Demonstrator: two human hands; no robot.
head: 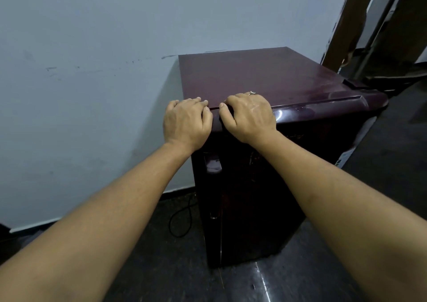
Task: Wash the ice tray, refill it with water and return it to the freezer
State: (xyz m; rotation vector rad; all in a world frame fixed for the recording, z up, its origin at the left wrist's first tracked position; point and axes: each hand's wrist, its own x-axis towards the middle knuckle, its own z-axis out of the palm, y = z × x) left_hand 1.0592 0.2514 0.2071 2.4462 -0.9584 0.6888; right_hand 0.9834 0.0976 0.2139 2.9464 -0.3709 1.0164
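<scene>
A small dark maroon fridge (254, 75) stands against a pale wall, seen from above, with its door closed. My left hand (186, 122) and my right hand (250, 116) both lie over the front left corner of the fridge's top edge, with the fingers curled over the rim of the door. A ring shows on my right hand. A handle recess (213, 164) sits on the door front below my left hand. No ice tray is in view.
A black power cable (182, 218) loops on the dark floor to the left of the fridge. Wooden boards or a door frame (360, 24) lean at the upper right. The pale wall (92, 70) runs close behind and to the left of the fridge.
</scene>
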